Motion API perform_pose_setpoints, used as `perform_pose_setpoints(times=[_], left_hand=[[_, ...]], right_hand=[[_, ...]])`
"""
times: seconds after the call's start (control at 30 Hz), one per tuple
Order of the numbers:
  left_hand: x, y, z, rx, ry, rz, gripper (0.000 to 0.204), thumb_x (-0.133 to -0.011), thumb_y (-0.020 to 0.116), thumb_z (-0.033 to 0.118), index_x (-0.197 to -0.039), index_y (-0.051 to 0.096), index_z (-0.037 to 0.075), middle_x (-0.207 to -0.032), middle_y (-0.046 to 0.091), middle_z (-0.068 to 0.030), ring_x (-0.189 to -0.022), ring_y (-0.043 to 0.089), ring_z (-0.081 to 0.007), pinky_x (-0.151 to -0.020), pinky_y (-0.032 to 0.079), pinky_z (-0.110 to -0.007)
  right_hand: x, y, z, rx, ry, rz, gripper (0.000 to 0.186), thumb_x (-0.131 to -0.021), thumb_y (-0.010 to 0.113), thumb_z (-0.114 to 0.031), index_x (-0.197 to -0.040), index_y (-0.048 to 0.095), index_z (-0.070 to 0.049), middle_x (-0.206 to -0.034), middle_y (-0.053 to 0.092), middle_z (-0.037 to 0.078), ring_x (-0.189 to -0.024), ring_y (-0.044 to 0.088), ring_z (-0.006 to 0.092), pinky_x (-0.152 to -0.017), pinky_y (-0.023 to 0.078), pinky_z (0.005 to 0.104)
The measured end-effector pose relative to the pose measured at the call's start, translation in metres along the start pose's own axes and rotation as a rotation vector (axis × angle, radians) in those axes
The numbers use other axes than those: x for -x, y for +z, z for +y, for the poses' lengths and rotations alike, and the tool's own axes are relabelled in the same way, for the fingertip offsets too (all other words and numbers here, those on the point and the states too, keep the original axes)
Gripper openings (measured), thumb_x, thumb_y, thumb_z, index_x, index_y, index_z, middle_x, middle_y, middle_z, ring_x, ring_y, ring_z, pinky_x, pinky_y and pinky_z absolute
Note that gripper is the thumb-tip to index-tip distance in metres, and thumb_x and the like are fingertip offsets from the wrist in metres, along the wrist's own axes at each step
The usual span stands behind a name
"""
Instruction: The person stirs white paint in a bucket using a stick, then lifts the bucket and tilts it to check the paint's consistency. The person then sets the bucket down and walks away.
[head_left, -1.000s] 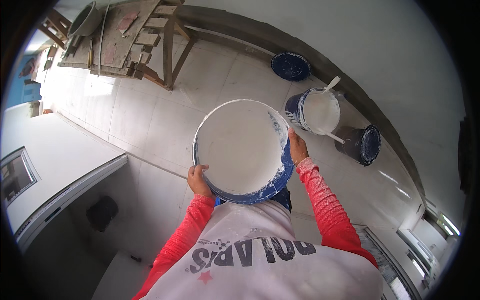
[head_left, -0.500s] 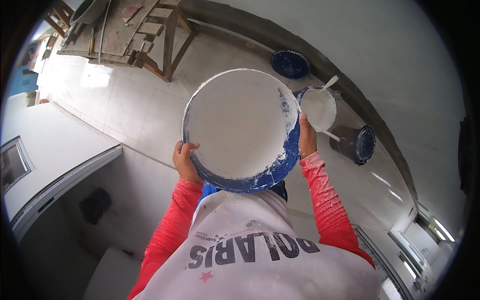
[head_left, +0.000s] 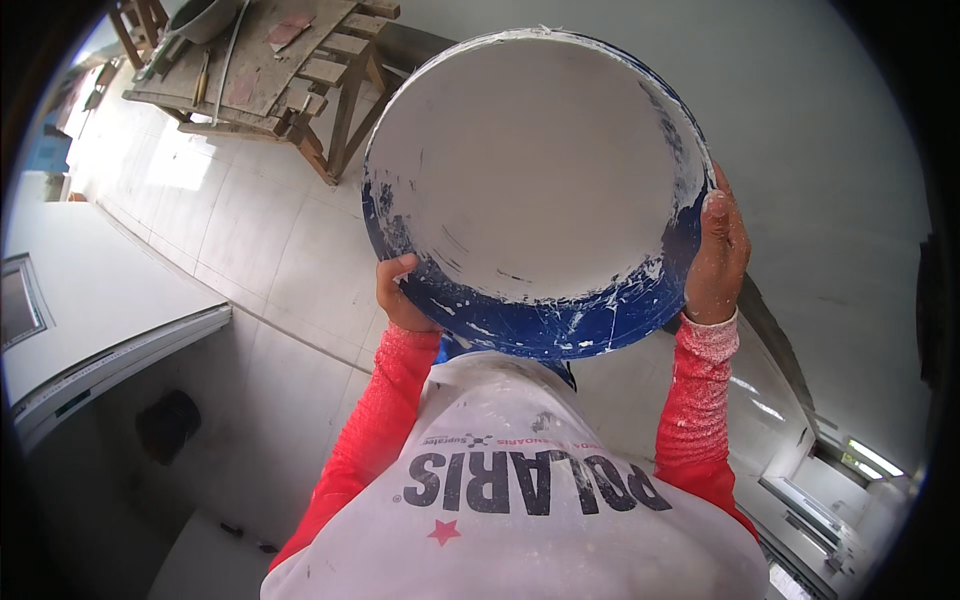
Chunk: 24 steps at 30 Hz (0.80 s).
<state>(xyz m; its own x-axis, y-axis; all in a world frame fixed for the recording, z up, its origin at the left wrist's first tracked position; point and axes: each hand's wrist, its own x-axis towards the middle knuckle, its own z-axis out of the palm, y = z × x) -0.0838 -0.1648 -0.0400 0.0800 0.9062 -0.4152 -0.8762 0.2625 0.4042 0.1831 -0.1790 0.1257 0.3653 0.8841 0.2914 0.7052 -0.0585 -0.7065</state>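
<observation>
Item: blue paint-caked basin [head_left: 540, 190], raised high; our left hand [head_left: 400, 295] and right hand [head_left: 720, 255] closed on opposite rims; risk: slick rim slips, we spill

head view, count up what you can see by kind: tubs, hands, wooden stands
blue tub, white inside: 1
hands gripping its rim, left hand and right hand: 2
wooden trestle table: 1
total: 4

Red sleeves, paint-flecked white shirt
</observation>
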Motion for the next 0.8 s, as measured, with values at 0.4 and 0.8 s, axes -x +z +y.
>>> perform_pose_setpoints(times=[0.4, 0.8], left_hand=[[0.002, 0.055, 0.035, -0.153, 0.233, -0.158, 0.054, -0.075, 0.050, 0.028, -0.119, 0.056, -0.002, -0.109, 0.062, -0.0151, -0.099, 0.061, -0.0254, -0.087, 0.051, -0.035], [0.041, 0.106, 0.071, -0.498, 0.444, -0.158, 0.064, -0.064, 0.058, 0.029, -0.117, 0.055, -0.008, -0.101, 0.063, -0.0150, -0.089, 0.062, -0.0240, -0.077, 0.051, -0.032]], right_hand=[[-0.014, -0.031, -0.023, -0.095, -0.038, 0.101, 0.060, -0.105, 0.035, -0.042, -0.138, 0.048, 0.007, -0.129, 0.058, 0.023, -0.122, 0.056, 0.0307, -0.105, 0.040, 0.0380], [0.023, -0.021, 0.061, -0.328, 0.176, 0.305, 0.045, -0.108, 0.032, -0.028, -0.117, 0.052, 0.011, -0.109, 0.060, 0.019, -0.098, 0.057, 0.0263, -0.092, 0.044, 0.0366]])
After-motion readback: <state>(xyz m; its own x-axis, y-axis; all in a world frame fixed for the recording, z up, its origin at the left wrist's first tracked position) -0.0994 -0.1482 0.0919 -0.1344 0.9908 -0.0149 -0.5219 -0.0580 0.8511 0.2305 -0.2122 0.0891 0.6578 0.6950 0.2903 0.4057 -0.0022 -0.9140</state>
